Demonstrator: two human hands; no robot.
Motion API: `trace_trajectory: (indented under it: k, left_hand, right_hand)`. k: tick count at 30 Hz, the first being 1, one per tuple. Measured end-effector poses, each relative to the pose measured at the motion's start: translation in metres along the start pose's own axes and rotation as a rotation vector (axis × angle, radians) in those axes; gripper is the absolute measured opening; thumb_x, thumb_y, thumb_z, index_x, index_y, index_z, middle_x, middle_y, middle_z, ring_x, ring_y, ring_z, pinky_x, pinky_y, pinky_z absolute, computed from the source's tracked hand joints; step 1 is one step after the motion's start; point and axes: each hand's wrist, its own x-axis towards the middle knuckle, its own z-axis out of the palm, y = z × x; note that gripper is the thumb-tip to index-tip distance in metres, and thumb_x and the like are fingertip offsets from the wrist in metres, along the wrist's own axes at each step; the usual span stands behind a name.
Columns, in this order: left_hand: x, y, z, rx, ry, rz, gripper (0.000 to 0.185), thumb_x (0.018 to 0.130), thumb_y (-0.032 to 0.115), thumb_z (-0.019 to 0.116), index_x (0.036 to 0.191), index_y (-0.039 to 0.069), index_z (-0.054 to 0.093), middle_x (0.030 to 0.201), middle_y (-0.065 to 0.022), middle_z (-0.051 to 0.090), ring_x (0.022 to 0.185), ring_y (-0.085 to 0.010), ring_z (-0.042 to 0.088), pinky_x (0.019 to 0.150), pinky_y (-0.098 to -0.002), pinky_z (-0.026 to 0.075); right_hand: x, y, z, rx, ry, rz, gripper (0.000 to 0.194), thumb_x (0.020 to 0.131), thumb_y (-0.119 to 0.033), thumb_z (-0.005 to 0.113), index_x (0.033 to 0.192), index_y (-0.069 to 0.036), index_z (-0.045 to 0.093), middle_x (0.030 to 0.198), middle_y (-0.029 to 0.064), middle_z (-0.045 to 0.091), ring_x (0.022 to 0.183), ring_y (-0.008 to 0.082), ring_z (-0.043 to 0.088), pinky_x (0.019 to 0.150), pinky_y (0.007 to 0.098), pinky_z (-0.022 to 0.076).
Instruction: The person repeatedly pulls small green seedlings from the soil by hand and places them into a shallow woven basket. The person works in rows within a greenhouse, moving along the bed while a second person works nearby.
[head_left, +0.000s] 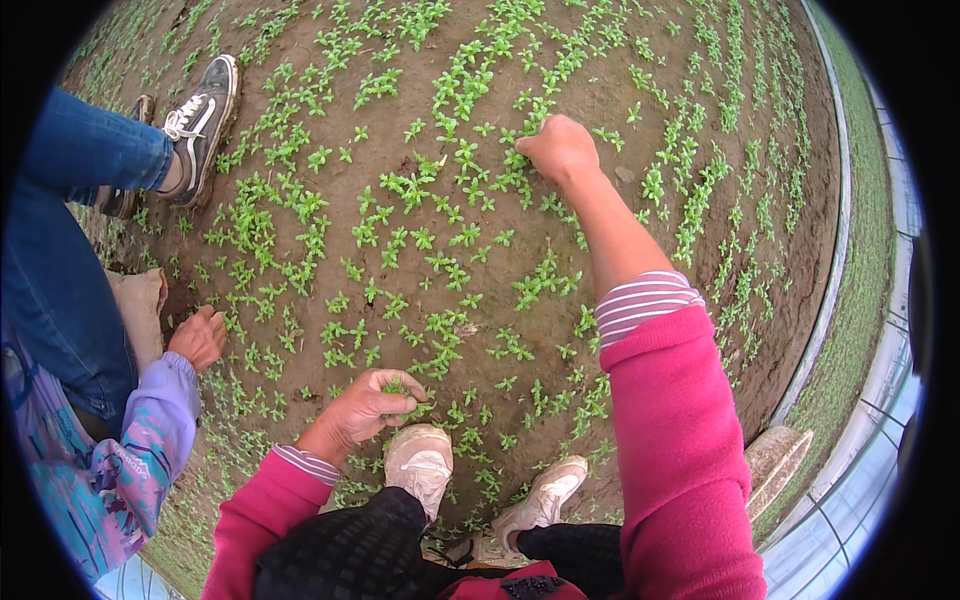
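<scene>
My left hand is low and left of centre, just above my left shoe, with its fingers curled round a small bunch of green seedlings. My right arm reaches forward, and my right hand is down among a row of green seedlings growing in brown soil. Its fingertips touch or nearly touch the leaves; whether they pinch a stem is hidden by the hand. Many more small leafy seedlings grow in loose rows and patches between my two hands.
At the left a co-worker in jeans crouches, a hand at the plants and a dark sneaker on the soil. My pale muddy shoes stand among seedlings. A pale edging strip curves along the right, near a dirty round container.
</scene>
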Motion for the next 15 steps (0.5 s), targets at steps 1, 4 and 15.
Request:
trace_trajectory:
  k: [1,4,15]
  left_hand:
    - [0.0,0.0,0.0,-0.001,0.003,0.007,0.02,0.082,0.006,0.073,0.101,0.004,0.066,0.097,-0.0022,0.065,0.076,-0.0071,0.054,0.063,-0.0243,0.043]
    - [0.002,0.001,0.0,-0.009,0.005,-0.005,0.019,0.082,0.002,0.07,0.1,0.003,0.065,0.098,-0.0036,0.065,0.075,-0.0084,0.055,0.062,-0.0247,0.044]
    - [0.003,0.003,0.002,-0.005,-0.005,-0.017,0.021,0.082,0.001,0.069,0.102,0.003,0.065,0.101,-0.0053,0.065,0.078,-0.0097,0.055,0.062,-0.0254,0.043]
  right_hand:
    - [0.001,0.003,0.001,0.041,0.039,-0.027,0.045,0.078,-0.041,0.07,0.097,0.0,0.069,0.102,0.0196,0.068,0.096,0.0341,0.065,0.084,0.0408,0.0514]
    - [0.001,0.015,-0.001,0.249,0.056,-0.009,0.036,0.08,-0.034,0.069,0.09,0.001,0.068,0.081,0.0164,0.07,0.075,0.0257,0.067,0.066,0.035,0.0515]
    - [0.008,0.044,-0.02,0.877,-0.083,0.166,0.023,0.092,-0.026,0.066,0.099,-0.005,0.066,0.075,-0.0002,0.064,0.057,0.0051,0.052,0.049,0.0231,0.0432]
